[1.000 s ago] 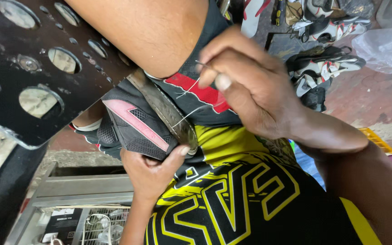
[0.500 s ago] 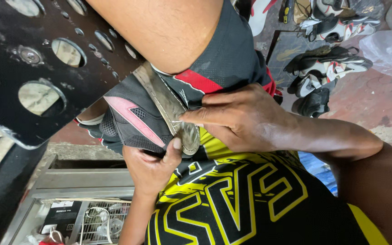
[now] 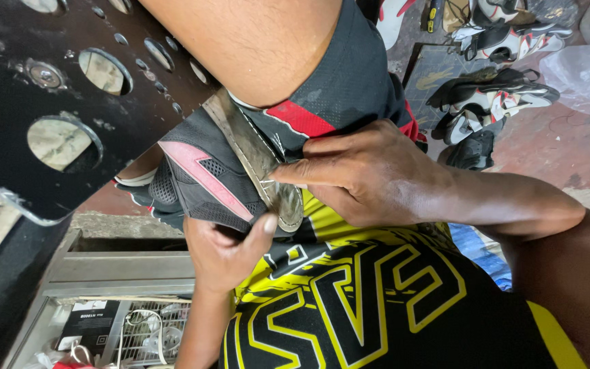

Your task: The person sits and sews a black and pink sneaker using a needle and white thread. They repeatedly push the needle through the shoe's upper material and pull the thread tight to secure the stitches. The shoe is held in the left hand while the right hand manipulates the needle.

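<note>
Figure: hand-stitching the sole of a sports shoe, seen from the head camera. The shoe [image 3: 213,174], dark grey with a pink stripe on its mesh side, is lying across the person's lap, wedged against the thigh, with its worn grey sole [image 3: 261,160] facing up and toward the right hand. The left hand [image 3: 223,256] is cupping the shoe from below; its grip is closed around the heel end, the thumb pressing on the rounded edge of the sole. The right hand [image 3: 370,178] is resting on the sole's edge with the forefinger extended and the remaining fingers curled in; its fingertip is bearing on the seam, where pale thread [image 3: 268,181] is showing. Whether a needle is pinched in that grip cannot be told, as the fingers are hiding it.

Handling, as a judgement: the shoe is probably light, its mesh upper soft and liable to collapse under pressure, while the sole is stiffer and gives the firmer purchase. The heel end and the sole's rim are therefore the sounder places to hold; squeezing the mesh would likely let the work twist. The thread is thin and could snap or tangle if it is pulled at an angle.

Background: a black perforated panel [image 3: 49,89] at upper left, and more shoes [image 3: 493,102] on the floor [image 3: 568,150] at upper right.
</note>
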